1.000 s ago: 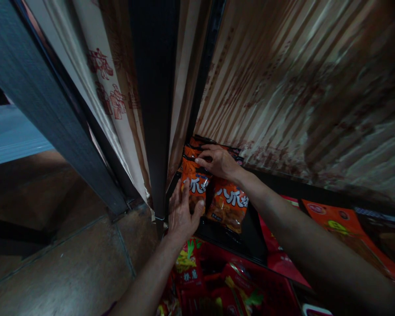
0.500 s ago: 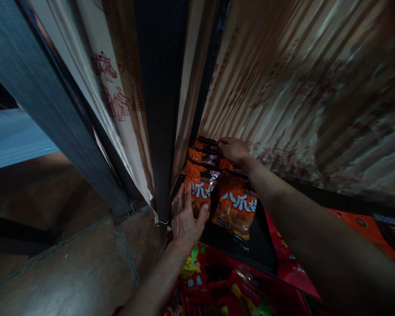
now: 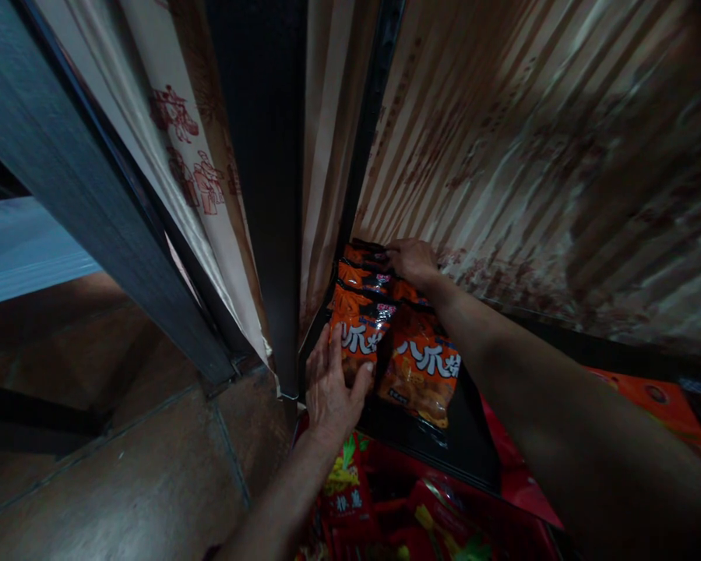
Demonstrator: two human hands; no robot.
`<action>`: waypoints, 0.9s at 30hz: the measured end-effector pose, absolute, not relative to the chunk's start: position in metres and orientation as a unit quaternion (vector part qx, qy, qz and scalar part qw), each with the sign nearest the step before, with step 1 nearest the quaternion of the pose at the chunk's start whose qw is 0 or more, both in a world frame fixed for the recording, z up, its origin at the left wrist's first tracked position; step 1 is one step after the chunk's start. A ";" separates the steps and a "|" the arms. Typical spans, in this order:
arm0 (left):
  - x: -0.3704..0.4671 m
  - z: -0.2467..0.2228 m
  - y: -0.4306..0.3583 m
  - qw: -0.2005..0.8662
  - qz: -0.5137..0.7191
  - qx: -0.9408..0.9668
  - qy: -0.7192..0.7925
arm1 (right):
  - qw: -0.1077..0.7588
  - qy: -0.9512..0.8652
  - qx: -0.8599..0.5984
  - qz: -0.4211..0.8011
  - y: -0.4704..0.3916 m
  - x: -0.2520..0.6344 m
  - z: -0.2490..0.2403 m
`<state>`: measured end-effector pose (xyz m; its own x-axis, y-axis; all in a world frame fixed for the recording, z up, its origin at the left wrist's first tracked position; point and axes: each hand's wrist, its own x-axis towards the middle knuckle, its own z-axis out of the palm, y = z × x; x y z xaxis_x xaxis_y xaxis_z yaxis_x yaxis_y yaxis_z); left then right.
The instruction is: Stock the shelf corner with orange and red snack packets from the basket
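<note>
Orange packets point(image 3: 359, 336) are lined up on the black tray point(image 3: 459, 452); against their left edge the left hand point(image 3: 330, 389) is laid, grip spread. The right hand point(image 3: 412, 261) has been moved farther back, to the rearmost packets, leaving nearer tops uncovered; whether its grip is closed cannot be told. Glossy wrappers are marked with white lettering.

— What is standing at the left?
— A grey metal post point(image 3: 102, 214), and beside it hangs a pale cloth point(image 3: 184, 144) with red printed figures.
— And lower down?
— Brown floor tiles point(image 3: 152, 467), red food packets point(image 3: 344, 499) at the bottom edge, and one orange packet point(image 3: 657, 397) at far right.
</note>
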<state>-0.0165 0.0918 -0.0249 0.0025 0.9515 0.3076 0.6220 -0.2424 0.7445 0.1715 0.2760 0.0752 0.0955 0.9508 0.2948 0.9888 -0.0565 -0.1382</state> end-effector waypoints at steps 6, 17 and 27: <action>-0.016 -0.027 0.092 0.199 0.399 0.672 0.592 | 0.166 -0.668 -0.724 -0.049 0.267 0.170 0.078; -0.018 -0.030 0.089 0.105 0.446 0.687 0.564 | 0.382 -0.685 -0.613 -0.091 0.182 0.156 0.101; -0.021 -0.020 0.059 -0.007 0.481 0.745 0.461 | 0.390 -0.697 -0.601 0.028 -0.109 0.121 -0.014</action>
<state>-0.0207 0.0593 -0.0203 0.1109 0.6810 0.7239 0.6940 -0.5745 0.4341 0.1212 -0.1094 -0.0137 0.0268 0.8598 0.5099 0.8167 0.2753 -0.5071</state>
